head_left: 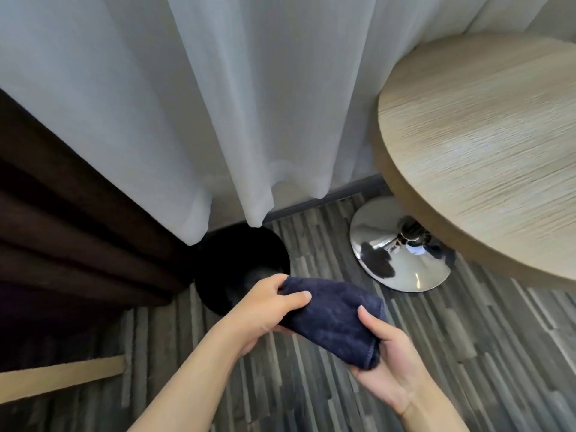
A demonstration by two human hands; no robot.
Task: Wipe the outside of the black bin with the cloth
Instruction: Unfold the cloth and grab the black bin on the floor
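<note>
A round black bin [232, 260] stands on the floor against the curtains; its far rim is partly covered by the white curtain's hem. A folded dark blue cloth [335, 319] is held between both hands just in front of and above the bin. My left hand [265, 310] pinches the cloth's left end, thumb on top. My right hand [386, 360] cups the right end from below, thumb pressed on its top. The cloth is not touching the bin.
White sheer curtains [249, 104] hang behind the bin and a dark brown drape [71, 232] hangs at its left. A round wooden table [486, 151] on a shiny chrome base [402, 254] stands to the right. The floor is grey striped carpet [311, 385].
</note>
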